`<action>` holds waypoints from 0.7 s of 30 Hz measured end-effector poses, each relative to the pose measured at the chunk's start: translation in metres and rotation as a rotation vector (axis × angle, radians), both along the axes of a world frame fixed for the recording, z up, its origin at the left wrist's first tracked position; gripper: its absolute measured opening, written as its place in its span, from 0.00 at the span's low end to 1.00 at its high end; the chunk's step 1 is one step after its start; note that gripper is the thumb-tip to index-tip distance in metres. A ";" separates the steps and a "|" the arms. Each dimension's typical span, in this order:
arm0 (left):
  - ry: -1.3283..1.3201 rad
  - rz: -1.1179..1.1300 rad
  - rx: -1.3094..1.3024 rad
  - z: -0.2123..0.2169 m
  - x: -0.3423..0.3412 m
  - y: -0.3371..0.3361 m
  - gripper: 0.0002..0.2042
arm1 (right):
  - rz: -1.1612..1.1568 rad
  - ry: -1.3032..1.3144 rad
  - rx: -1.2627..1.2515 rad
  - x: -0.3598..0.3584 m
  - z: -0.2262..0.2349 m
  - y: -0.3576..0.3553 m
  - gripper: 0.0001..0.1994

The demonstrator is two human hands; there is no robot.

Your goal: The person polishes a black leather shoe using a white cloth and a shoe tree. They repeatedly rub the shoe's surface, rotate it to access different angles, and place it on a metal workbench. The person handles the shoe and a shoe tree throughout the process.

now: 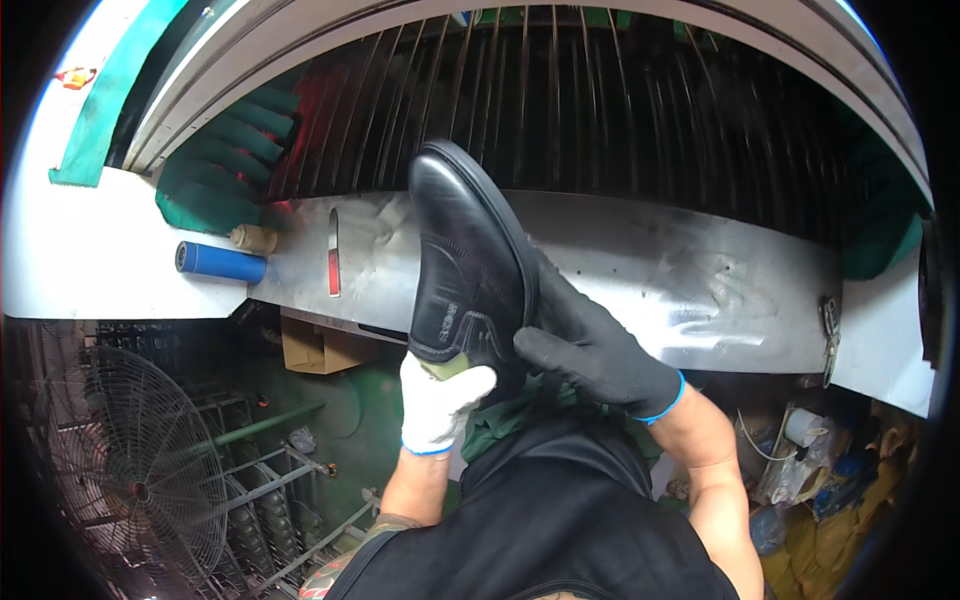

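Left hand (438, 405), in a white knit glove, grips the heel end of a black leather slip-on shoe (462, 268); right hand (590, 345), in a black glove with blue cuff, clasps the shoe's sole side. The shoe is held upright, toe up, before a scratched steel ledge (700, 275). On the ledge lie a red-handled knife (333, 255) and a blue cylinder (220, 262). Lower left stands a wire-guarded fan (135, 470).

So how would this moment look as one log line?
left hand: grips black shoe at heel | right hand: supports sole side | shoe: toe up, before metal ledge
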State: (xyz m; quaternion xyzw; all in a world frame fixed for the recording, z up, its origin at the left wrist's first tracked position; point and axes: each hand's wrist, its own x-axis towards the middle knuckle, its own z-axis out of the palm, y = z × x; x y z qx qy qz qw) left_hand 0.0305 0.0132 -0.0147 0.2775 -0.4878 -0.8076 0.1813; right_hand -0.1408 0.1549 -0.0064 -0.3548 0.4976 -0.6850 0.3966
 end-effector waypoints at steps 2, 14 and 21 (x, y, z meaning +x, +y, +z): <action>0.052 -0.049 -0.115 -0.002 0.007 -0.008 0.46 | -0.011 -0.105 0.042 -0.002 0.015 0.001 0.35; -0.154 0.040 -1.666 0.011 0.001 -0.010 0.38 | -0.179 -0.488 -0.144 -0.010 -0.026 -0.002 0.43; -0.218 -0.215 -1.741 0.033 -0.011 0.021 0.25 | -0.301 -0.668 -0.047 0.011 -0.067 -0.016 0.29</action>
